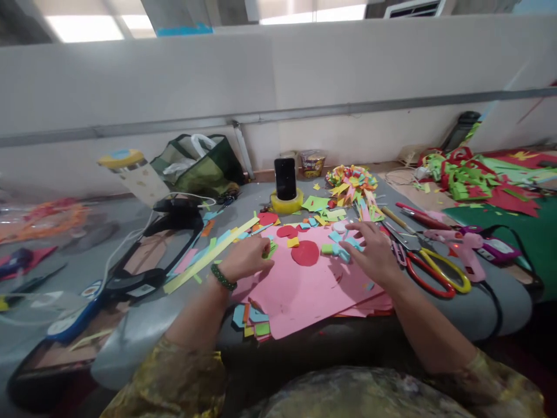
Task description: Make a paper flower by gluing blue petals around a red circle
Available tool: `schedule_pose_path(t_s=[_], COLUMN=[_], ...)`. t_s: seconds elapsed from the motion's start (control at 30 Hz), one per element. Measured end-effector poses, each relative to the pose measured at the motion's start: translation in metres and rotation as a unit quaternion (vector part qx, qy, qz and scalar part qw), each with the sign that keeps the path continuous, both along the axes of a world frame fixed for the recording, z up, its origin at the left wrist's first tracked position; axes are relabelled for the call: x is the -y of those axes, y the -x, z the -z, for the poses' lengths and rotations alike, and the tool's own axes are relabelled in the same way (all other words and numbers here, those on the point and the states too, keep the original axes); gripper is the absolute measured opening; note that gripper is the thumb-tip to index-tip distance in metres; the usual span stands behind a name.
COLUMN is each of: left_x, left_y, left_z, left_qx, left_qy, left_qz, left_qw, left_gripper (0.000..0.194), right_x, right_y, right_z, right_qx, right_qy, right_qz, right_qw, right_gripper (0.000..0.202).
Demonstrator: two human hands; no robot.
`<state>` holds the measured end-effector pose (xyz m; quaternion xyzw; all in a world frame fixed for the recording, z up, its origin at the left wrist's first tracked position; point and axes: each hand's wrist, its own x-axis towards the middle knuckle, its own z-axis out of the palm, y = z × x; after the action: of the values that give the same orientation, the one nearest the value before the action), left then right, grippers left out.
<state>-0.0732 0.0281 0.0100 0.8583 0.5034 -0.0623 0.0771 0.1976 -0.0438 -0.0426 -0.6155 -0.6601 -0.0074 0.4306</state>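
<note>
My left hand, with a dark green beaded bracelet on its wrist, is at the left edge of a pink paper sheet. Its fingers are curled and closed on a small green paper piece, partly hidden by them. My right hand hovers over the sheet's right side, fingers apart, above several light-blue folded paper pieces. Between my hands lie a red paper circle, a yellow paper square and a second red circle.
Scissors and a pink glue gun lie right. A phone leans upright in a yellow tape roll. Behind sits a paper-strip rosette. At left are a black strap headset, a tumbler and a green bag.
</note>
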Motion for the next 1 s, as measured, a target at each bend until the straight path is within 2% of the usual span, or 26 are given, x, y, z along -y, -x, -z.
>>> schedule_pose_path(t_s=[0.13,0.3,0.5,0.6,0.67,0.73,0.8,0.9,1.0], left_x=[0.011,0.016,0.015,0.012,0.01,0.008,0.007,0.012,0.022], left_y=[-0.009,-0.014,-0.008,0.0,0.007,0.011,0.012,0.007,-0.006], left_z=[0.001,0.003,-0.006,-0.01,-0.01,-0.008,-0.004,0.006,0.02], left_qx=[-0.066,-0.106,-0.06,0.039,0.149,0.252,0.318,0.315,0.223], left_qy=[-0.034,-0.071,-0.069,-0.121,-0.144,-0.125,-0.119,-0.183,-0.222], left_qz=[-0.007,0.002,-0.05,-0.064,-0.044,-0.015,0.006,0.073,0.2], left_qw=[0.997,0.992,0.995,0.99,0.977,0.959,0.941,0.929,0.928], left_gripper=[0.014,0.029,0.028,0.026,0.022,0.022,0.024,0.021,0.023], right_x=[0.013,0.031,0.046,0.052,0.057,0.061,0.066,0.073,0.083], right_y=[-0.004,-0.003,-0.005,-0.005,-0.005,-0.007,-0.015,-0.037,-0.068], right_z=[-0.008,-0.016,-0.015,-0.017,-0.019,-0.02,-0.019,-0.016,-0.015], right_qx=[-0.007,-0.04,-0.049,-0.053,-0.058,-0.067,-0.084,-0.136,-0.189], right_qy=[-0.077,-0.098,-0.106,-0.106,-0.102,-0.105,-0.113,-0.124,-0.142], right_qz=[0.003,0.008,0.007,0.011,0.018,0.031,0.06,0.16,0.303], right_qw=[0.997,0.994,0.993,0.993,0.993,0.992,0.988,0.97,0.923], right_gripper=[0.016,0.012,0.011,0.01,0.01,0.01,0.012,0.021,0.033])
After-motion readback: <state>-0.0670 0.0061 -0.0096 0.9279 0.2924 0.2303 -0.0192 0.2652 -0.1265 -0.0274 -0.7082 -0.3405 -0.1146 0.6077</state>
